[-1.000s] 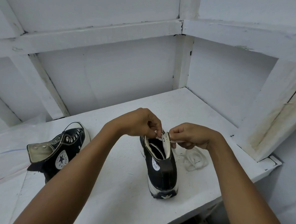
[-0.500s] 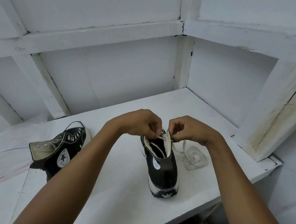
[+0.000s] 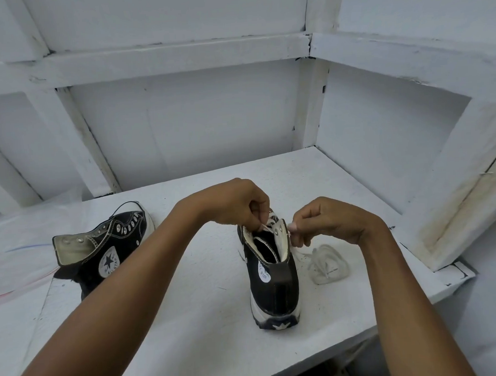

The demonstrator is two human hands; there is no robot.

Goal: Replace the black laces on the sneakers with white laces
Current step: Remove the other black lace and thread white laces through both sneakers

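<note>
Both forearms bare, no sleeves; left hand [image 3: 236, 201], right hand [image 3: 327, 221] ungloved.

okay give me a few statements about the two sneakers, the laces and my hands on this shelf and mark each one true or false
1. Both hands are at the collar of the upright sneaker. True: the left hand and right hand each pinch white lace at its top eyelets.
2. The other sneaker stands upright. False: it lies tipped on its side, to the left.
3. A clear packet with more white lace lies right of the upright sneaker. True.
4. The tipped sneaker is fully laced in white. False: its eyelets look empty; only a thin black strand shows near its toe.
5. The upright sneaker's heel faces the camera. True.
</note>
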